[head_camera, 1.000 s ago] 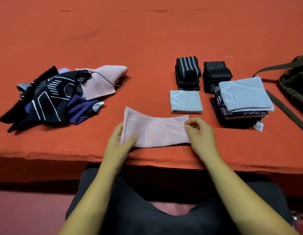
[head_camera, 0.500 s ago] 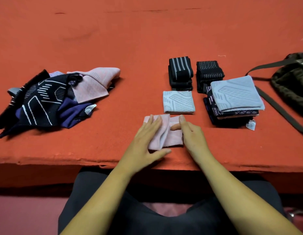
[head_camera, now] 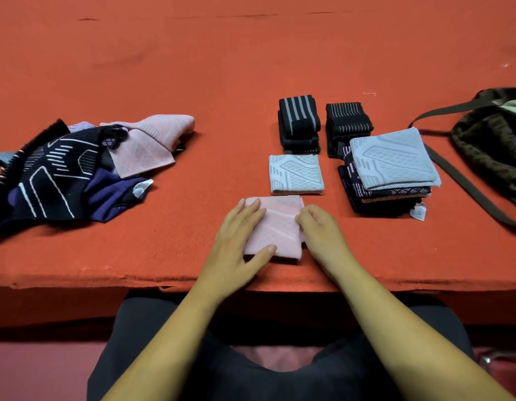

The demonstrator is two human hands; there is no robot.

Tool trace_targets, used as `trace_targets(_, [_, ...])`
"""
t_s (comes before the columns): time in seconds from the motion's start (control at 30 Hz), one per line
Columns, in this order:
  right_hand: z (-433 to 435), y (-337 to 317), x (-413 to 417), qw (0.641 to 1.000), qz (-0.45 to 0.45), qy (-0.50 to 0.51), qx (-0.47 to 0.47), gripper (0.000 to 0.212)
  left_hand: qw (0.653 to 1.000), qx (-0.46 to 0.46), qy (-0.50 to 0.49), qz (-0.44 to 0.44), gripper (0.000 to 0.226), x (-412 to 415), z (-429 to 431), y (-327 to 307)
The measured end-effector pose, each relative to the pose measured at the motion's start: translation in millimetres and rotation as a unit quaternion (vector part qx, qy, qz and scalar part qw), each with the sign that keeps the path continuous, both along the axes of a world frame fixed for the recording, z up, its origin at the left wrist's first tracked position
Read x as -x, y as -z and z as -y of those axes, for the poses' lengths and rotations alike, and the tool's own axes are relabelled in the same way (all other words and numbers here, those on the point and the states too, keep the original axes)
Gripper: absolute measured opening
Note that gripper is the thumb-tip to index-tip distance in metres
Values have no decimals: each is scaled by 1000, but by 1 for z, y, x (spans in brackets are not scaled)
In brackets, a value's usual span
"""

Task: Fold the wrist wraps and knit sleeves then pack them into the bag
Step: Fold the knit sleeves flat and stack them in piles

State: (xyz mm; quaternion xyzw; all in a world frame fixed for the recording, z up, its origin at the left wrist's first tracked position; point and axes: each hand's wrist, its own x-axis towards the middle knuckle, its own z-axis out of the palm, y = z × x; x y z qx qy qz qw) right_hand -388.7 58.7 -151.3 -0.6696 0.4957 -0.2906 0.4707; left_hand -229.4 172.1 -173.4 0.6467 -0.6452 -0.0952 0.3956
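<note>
Head view had your folded pink sleeve (head_camera: 280, 227) lying close to the near edge of the orange table (head_camera: 251, 68), right in front of you. Your left hand (head_camera: 236, 241) lay flat on its left half, fingers straight and pressing down. Your right hand (head_camera: 320, 233) had its fingers curled at the sleeve's right edge, pinching it. Just beyond sat a folded grey sleeve (head_camera: 296, 174), with two black wrist wraps (head_camera: 298, 123) side by side behind it and a stack of folded sleeves (head_camera: 392, 169) to the right. The unfolded pile (head_camera: 63, 175) lay well apart on the left, with bare cloth running between it and the folded pieces. The dark bag (head_camera: 494, 151) rested at the right edge of view, its strap trailing beside the stack. Something pale showed at its mouth, too cut off to identify.
</note>
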Motion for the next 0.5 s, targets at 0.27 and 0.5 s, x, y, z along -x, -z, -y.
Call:
trace_targets(0.27, [1, 1, 2, 998, -8, 54, 20, 15, 988, -93, -49, 115, 68, 8, 6, 3])
trace_targets(0.5, [-1, 4, -7, 992, -15, 126, 27, 7, 974, -131, -68, 173, 70, 13, 8, 4])
